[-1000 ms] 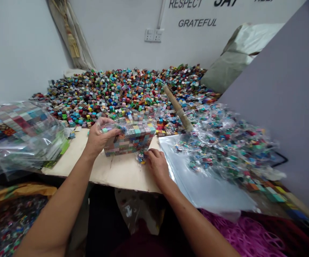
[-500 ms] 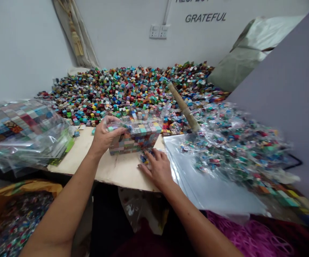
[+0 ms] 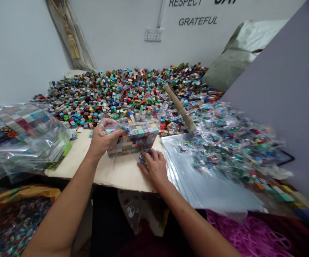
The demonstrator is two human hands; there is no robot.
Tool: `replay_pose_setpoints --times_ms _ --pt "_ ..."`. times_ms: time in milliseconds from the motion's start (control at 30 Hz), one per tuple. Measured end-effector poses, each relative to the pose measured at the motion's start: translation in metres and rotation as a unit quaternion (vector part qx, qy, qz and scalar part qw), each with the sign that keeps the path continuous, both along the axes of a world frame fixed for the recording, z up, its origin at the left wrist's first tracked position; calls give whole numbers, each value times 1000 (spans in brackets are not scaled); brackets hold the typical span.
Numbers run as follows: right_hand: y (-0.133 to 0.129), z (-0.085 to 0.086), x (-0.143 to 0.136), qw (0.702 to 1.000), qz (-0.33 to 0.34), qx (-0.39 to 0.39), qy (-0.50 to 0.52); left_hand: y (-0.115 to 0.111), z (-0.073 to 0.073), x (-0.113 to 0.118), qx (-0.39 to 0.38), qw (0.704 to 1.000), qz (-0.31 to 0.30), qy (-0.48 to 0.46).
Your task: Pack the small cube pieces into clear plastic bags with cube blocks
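Note:
A block-patterned box [image 3: 133, 141] in a clear plastic bag [image 3: 143, 121] stands upright on a pale board [image 3: 90, 164]. At its left end, my left hand [image 3: 103, 137] is closed, thumb and fingers pinching clear plastic with small coloured bits at the box's top edge. Low by the box's right front corner, my right hand [image 3: 156, 167] has its fingers curled over a small clear packet of coloured bits [image 3: 143, 158], which they partly hide. To the right of that hand lies a stack of flat clear plastic bags [image 3: 197, 185].
Behind the board spreads a heap of small coloured cubes [image 3: 111, 92], with a wooden stick [image 3: 180, 107] across its right side. Filled small packets [image 3: 224, 142] pile up at right. Bagged patterned sheets [image 3: 18, 135] lie left; a yellow-rimmed sack [image 3: 36, 191] stands below.
The whole view has shifted a little, so things appear slightly further left and lower. Both hands keep nearly the same hold beside the box.

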State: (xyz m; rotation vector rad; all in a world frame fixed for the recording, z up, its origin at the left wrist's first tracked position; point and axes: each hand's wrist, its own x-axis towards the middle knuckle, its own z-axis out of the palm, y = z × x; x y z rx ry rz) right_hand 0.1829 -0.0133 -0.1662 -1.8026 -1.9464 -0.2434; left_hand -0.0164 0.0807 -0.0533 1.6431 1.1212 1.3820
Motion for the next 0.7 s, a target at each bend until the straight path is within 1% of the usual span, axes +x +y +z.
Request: replay_pose_setpoints --times_ms 100,167,300,400,567,700 --pt "2 5 -1 999 -24 -21 -2 0 0 0 4 1000 2 2" --pt "4 6 -1 999 -29 -26 2 -1 0 1 6 1000 1 -1" --pt "8 8 1 999 -19 -27 21 0 -1 1 1 1000 -7 -12" --pt "11 10 3 999 -4 -45 30 1 -2 1 -4 1000 -6 -12" --pt "10 14 3 997 -4 -67 34 1 1 1 4 1000 -2 -23" --pt "12 9 5 998 5 -51 23 -2 4 2 -14 999 -11 -26"
